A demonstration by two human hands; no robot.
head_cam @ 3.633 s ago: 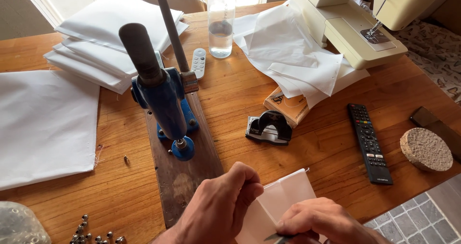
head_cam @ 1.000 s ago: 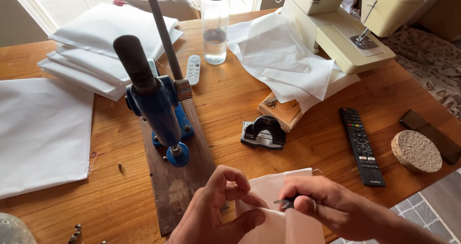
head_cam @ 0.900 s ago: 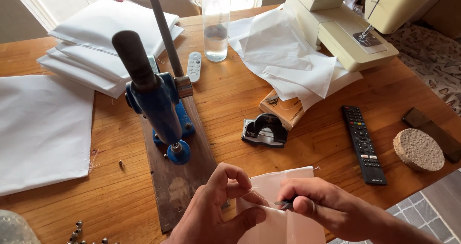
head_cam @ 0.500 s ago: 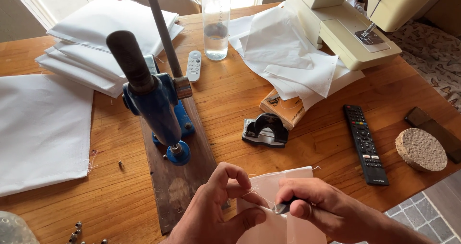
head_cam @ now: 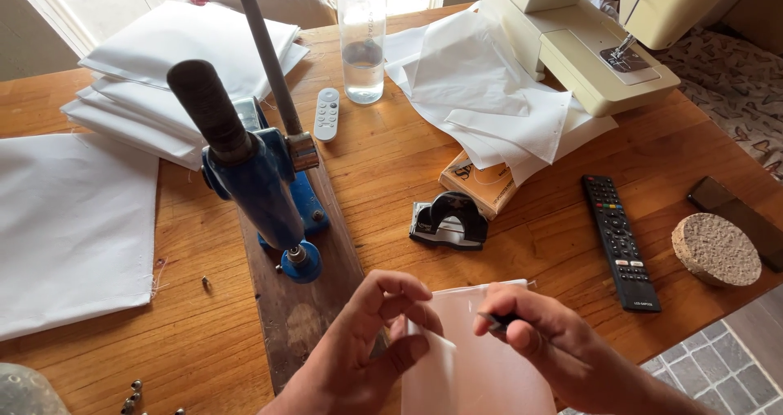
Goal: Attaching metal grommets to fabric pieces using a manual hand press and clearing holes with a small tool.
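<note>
Head view: hands [head_cam: 457,341] pinching white fabric [head_cam: 477,366]

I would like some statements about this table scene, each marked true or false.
1. The left hand pinches the white cloth. True.
2. The right hand is empty. False: it holds a small dark tool at the cloth.
3. The blue press stands on a dark board. True.
4. The bottle lies on its side. False: it stands upright.
5. The black remote lies left of the press. False: it lies to the right, near the cork disc.
</note>
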